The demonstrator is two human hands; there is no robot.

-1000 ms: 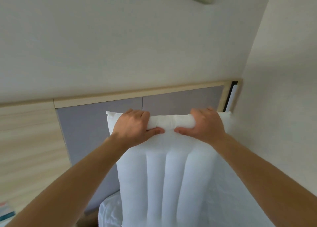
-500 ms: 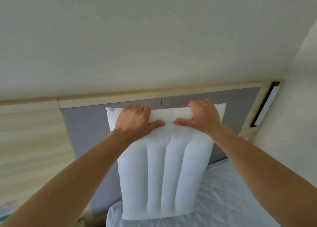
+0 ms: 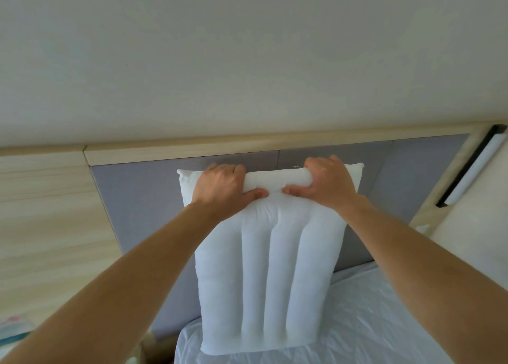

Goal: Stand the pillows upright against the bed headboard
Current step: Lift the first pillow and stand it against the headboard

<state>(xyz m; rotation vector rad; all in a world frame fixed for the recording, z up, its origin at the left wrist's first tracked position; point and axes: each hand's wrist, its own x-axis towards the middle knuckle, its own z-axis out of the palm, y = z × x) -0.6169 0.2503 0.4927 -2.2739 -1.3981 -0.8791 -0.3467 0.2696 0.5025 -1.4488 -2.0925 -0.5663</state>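
Gripping the upright pillow's [image 3: 264,275] top edge, both hands, left hand [image 3: 220,190] and right hand [image 3: 327,185], arms outstretched.

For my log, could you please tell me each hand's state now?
Left hand: closed, gripping the white pillow top edge.
Right hand: closed on it too.

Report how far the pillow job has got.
Done: one white pillow stands on end on the mattress, in front of the grey headboard. In hand: the left hand and right hand both grip its top edge, so it is not released. Left: letting go and checking it stays up. No other pillow is in view.
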